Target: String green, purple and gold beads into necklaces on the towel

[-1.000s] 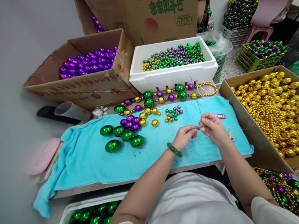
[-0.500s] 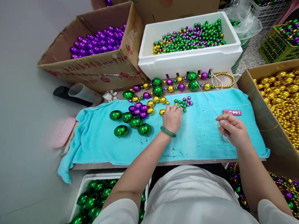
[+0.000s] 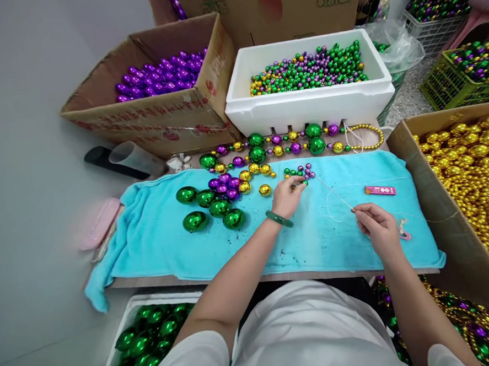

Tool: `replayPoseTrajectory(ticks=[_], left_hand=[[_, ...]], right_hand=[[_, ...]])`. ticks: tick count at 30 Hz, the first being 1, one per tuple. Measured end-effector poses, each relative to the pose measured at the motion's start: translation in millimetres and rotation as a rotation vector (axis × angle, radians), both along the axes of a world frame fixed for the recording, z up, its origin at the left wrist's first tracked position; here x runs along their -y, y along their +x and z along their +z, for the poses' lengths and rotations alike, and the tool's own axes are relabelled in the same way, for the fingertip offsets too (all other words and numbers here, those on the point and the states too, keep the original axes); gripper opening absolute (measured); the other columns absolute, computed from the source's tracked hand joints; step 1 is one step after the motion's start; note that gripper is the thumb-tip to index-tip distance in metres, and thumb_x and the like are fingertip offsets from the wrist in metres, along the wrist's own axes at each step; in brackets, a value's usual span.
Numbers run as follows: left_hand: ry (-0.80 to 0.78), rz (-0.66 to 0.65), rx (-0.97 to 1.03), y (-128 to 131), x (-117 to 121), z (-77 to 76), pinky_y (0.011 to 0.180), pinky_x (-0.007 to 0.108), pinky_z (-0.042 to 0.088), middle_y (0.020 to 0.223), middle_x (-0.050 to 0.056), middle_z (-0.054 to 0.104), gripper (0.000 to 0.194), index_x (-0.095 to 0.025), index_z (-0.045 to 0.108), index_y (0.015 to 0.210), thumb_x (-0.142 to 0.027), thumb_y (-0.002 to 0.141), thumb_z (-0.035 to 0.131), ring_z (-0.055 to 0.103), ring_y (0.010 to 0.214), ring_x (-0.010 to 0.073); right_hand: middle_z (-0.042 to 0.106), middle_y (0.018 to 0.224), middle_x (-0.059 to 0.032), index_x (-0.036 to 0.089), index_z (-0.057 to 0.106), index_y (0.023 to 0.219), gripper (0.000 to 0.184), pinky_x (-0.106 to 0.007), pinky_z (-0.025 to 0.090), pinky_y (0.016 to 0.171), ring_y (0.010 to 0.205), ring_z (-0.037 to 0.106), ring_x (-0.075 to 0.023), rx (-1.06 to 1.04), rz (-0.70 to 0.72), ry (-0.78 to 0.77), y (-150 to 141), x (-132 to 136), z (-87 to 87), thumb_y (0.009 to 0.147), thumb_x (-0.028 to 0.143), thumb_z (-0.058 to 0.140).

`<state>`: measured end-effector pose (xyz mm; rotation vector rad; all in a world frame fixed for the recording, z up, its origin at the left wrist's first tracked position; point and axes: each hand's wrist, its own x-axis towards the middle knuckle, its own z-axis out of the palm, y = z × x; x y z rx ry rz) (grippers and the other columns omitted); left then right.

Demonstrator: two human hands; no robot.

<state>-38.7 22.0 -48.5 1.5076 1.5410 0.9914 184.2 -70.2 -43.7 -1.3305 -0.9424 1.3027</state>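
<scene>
My right hand (image 3: 377, 227) pinches a long thin needle (image 3: 335, 194) that points up and left, with a pale thread (image 3: 333, 218) curving over the towel. My left hand (image 3: 289, 198), a green bangle (image 3: 279, 219) at its wrist, has thumb and forefinger closed on a small green bead (image 3: 305, 183). Just beyond those fingertips lies a cluster of small purple beads (image 3: 309, 172) and green ones. Left of the hand are a lone gold bead (image 3: 265, 190), more gold beads (image 3: 255, 169), purple beads (image 3: 227, 186) and big green beads (image 3: 219, 208).
A blue towel (image 3: 314, 245) covers the table. Behind it lie a beaded strand (image 3: 295, 148), a white foam box (image 3: 306, 104) and a carton (image 3: 149, 120) of purple beads. At right are a pink-labelled packet (image 3: 380, 191), a pink clip (image 3: 404, 233) and a carton (image 3: 441, 215) of gold beads.
My left hand has moved right, from beside the gold bead to the small bead cluster. My right hand has shifted slightly down, and the needle now slants lower toward the cluster.
</scene>
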Motion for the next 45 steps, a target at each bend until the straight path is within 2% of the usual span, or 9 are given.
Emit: replayPoseTrajectory(ticks=[3,6,10,24,29,33,38,41,45], left_hand=[[-0.277,0.028,0.626,-6.8,7.8,11.9,0.064,0.024,0.043,0.087,0.005,0.068,0.029,-0.017,0.069,0.098,-0.032,0.073,0.069,0.057,0.075,0.0128],[-0.376,0.027,0.9,-10.5,16.6,22.1,0.062,0.021,0.042,0.089,0.005,0.068,0.036,-0.017,0.07,0.098,-0.031,0.065,0.077,0.057,0.074,0.0101],[-0.33,0.068,0.921,-12.6,22.4,27.3,0.063,0.02,0.044,0.091,0.004,0.067,0.034,-0.018,0.07,0.097,-0.027,0.065,0.078,0.058,0.077,0.0094],[-0.25,0.169,0.898,-19.2,27.4,24.3,0.063,0.021,0.044,0.09,0.002,0.066,0.028,-0.018,0.07,0.092,-0.023,0.065,0.077,0.058,0.074,0.0088],[-0.145,0.204,0.779,-17.7,28.5,20.3,0.063,0.022,0.043,0.085,0.002,0.066,0.027,-0.018,0.07,0.094,-0.024,0.067,0.073,0.056,0.074,0.01],[0.004,0.175,0.562,-18.1,29.5,15.5,0.07,0.025,0.047,0.088,0.003,0.067,0.027,-0.018,0.069,0.097,-0.025,0.07,0.07,0.058,0.08,0.0126],[0.167,0.05,0.296,-19.0,37.3,18.5,0.079,0.028,0.05,0.105,0.006,0.064,0.05,-0.023,0.056,0.123,-0.025,0.074,0.068,0.06,0.089,0.0152],[0.28,0.06,0.034,-34.1,43.9,29.7,0.077,0.031,0.051,0.124,0.009,0.057,0.059,-0.025,0.047,0.133,-0.029,0.077,0.067,0.06,0.092,0.0169],[0.405,0.167,-0.527,-84.0,46.5,46.0,0.091,0.042,0.045,0.116,0.01,0.061,0.034,-0.02,0.06,0.117,-0.029,0.084,0.058,0.057,0.102,0.0244]], right_hand=[[0.046,0.053,0.0035,0.018,0.066,0.079,0.017,-0.023,0.029,0.044,0.047,0.039,-0.0086,0.041,0.011,0.005,3.2,6.6,-2.9,0.077,0.035,0.066],[0.045,0.053,0.0032,0.018,0.067,0.08,0.017,-0.023,0.03,0.044,0.048,0.039,-0.0092,0.082,0.027,0.026,3.7,9.4,-2.8,0.078,0.034,0.065],[0.045,0.052,0.0032,0.019,0.067,0.078,0.016,-0.024,0.028,0.044,0.048,0.037,-0.0094,0.136,0.044,0.044,0.4,8.9,1.7,0.077,0.035,0.064],[0.045,0.053,0.0025,0.019,0.068,0.078,0.018,-0.024,0.028,0.045,0.048,0.035,-0.0094,0.278,0.075,0.081,-3.3,11.8,5.3,0.079,0.036,0.062],[0.046,0.055,0.0022,0.02,0.068,0.077,0.017,-0.024,0.029,0.045,0.049,0.037,-0.0099,0.313,0.088,0.092,-1.8,13.0,5.3,0.079,0.036,0.062],[0.045,0.054,0.0027,0.02,0.068,0.078,0.017,-0.024,0.028,0.045,0.048,0.035,-0.0098,0.327,0.1,0.096,-3.5,12.9,3.6,0.08,0.035,0.061],[0.047,0.053,0.0031,0.02,0.066,0.078,0.018,-0.024,0.03,0.045,0.048,0.038,-0.0099,0.216,0.115,0.063,-14.9,5.1,-1.4,0.078,0.037,0.061],[0.048,0.053,0.0033,0.02,0.064,0.079,0.021,-0.023,0.032,0.045,0.048,0.042,-0.0097,0.051,0.102,0.004,-21.0,-1.7,-7.5,0.075,0.04,0.064],[0.05,0.056,0.0035,0.02,0.065,0.083,0.02,-0.021,0.03,0.042,0.048,0.042,-0.0085,-0.104,0.096,-0.085,-21.5,-1.2,-15.7,0.076,0.039,0.067]])
